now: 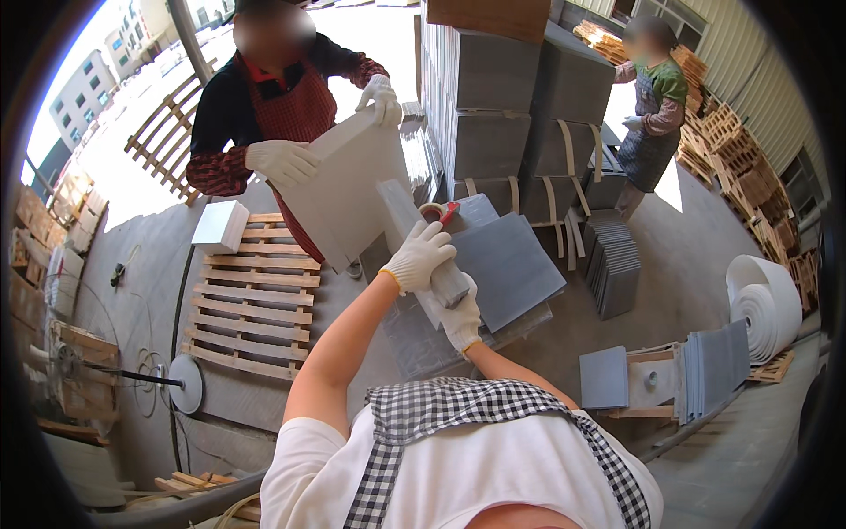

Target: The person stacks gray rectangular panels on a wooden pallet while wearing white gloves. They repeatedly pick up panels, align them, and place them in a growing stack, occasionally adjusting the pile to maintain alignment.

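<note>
Both my hands wear white work gloves. A long grey slab-like bundle is tilted on edge in front of me, and I cannot make out whether it is one block or several sheets. Across its top, my left hand is closed with the fingers wrapped over. My right hand grips the bundle's near end from the right and below, its fingertips partly hidden. Just beyond my left hand lies a red tape dispenser with a roll of tape. Flat grey sheets lie stacked to the right of my hands.
Opposite me, a co-worker in a red checked apron holds a large pale panel. A wooden pallet with a white block lies left. Tall grey stacks stand ahead; another person works behind them. A white roll stands right.
</note>
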